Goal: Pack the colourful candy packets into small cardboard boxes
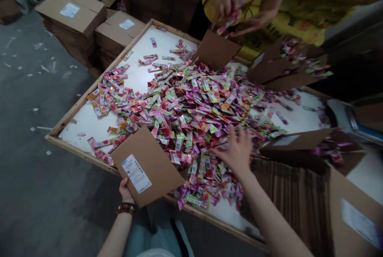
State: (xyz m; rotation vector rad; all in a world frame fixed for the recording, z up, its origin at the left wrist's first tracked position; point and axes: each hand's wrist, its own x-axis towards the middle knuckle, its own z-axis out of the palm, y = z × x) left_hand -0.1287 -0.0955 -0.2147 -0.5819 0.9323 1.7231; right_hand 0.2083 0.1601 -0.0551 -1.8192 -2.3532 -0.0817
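Note:
My left hand (126,190), with a beaded bracelet at the wrist, grips the lower left edge of a brown cardboard box (163,169). A white printed label is on the box's near face; most of its inside is hidden from me. Over the heap of small wrapped candy packets (191,105) my right hand (239,149) reaches with spread fingers, and I see nothing held in it. The packets are pink, purple and green, piled across a white table (134,75) with a wooden rim. Some lie around the box's right edge.
Across the table a co-worker in yellow holds packets (239,6) above an open box (216,50). Filled boxes stand at the right (299,149) and far right (287,65). Flattened cartons (287,197) are packed near my right arm. Stacked cartons (72,14) stand on the left floor.

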